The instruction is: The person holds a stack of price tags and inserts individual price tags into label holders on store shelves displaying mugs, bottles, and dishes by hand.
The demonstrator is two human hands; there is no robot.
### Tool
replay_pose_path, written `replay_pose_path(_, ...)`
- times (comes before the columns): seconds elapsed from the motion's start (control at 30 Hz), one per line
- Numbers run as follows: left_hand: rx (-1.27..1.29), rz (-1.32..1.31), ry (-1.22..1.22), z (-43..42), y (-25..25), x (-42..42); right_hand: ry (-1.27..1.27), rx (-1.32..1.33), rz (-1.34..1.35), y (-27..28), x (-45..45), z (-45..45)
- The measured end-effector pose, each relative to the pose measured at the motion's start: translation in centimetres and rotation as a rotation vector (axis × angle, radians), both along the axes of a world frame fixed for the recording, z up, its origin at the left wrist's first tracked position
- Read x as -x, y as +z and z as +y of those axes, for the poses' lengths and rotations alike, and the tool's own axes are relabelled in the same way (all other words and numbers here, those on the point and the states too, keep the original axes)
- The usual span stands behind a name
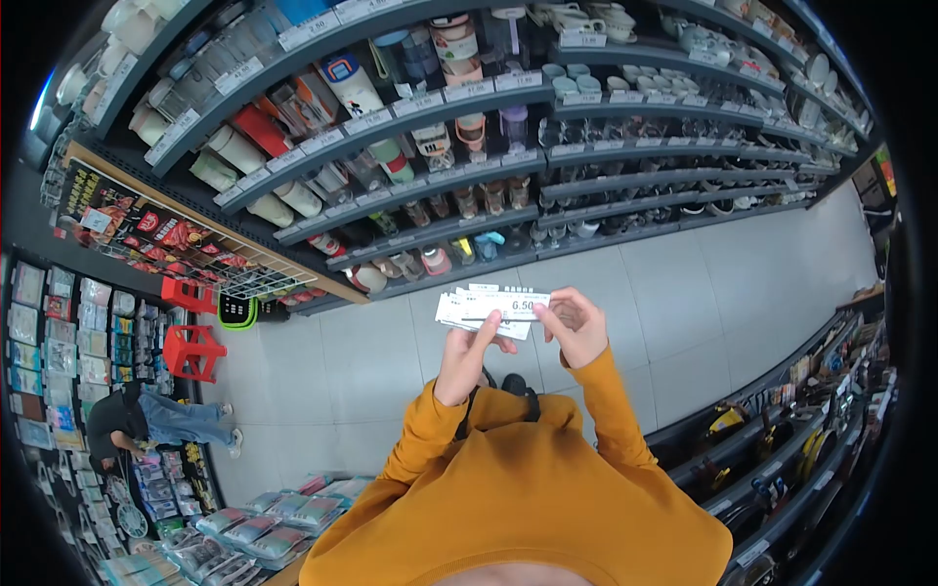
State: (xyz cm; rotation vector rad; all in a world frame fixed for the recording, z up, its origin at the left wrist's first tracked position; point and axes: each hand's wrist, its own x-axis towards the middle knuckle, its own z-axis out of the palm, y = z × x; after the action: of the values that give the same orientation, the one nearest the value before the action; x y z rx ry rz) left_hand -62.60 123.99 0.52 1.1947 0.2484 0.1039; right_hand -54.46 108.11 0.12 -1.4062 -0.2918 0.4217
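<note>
A small stack of white price tags point(479, 307) is held out in front of my body, over the aisle floor. The top one reads 6.50, and others stick out unevenly beneath it. My left hand point(467, 359) grips the stack from below, its thumb lying across the front. At the right end, my right hand point(578, 326) pinches the top tag between thumb and fingers. Both forearms are in mustard-yellow sleeves. How many tags lie in the stack is hidden.
Shelves point(391, 117) of cups, bottles and glassware, edged with price labels, curve ahead. Red stools point(195, 352) and a green-rimmed basket point(237, 311) stand at left. Another person point(147, 420) is by the left racks. Pans fill the right shelves point(782, 459); packaged goods point(274, 527) lie lower left.
</note>
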Motion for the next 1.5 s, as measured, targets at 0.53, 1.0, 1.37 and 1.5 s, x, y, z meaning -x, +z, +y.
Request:
replay_pose_path(0.53, 0.087, 0.003, -0.127, 5.1, -1.8, -6.6, 0.065, 0.049, -0.112, 0.5, -9.3, 2.7)
replay_pose_path(1.0, 0.155, -0.106, -0.291, 13.4, -0.4, -15.8, -0.053, 0.204, -0.576, 11.2, -26.8, 7.5)
replay_pose_path(1.37, 0.131, -0.088, -0.328, 13.8, -0.3, -20.2, -0.145, 0.185, -0.798, 21.1, -40.1, 7.6)
replay_pose_path(1.5, 0.148, -0.083, -0.305, 12.7, 0.3, -21.7, -0.086, 0.290, -0.934, 23.8, -44.1, 8.6)
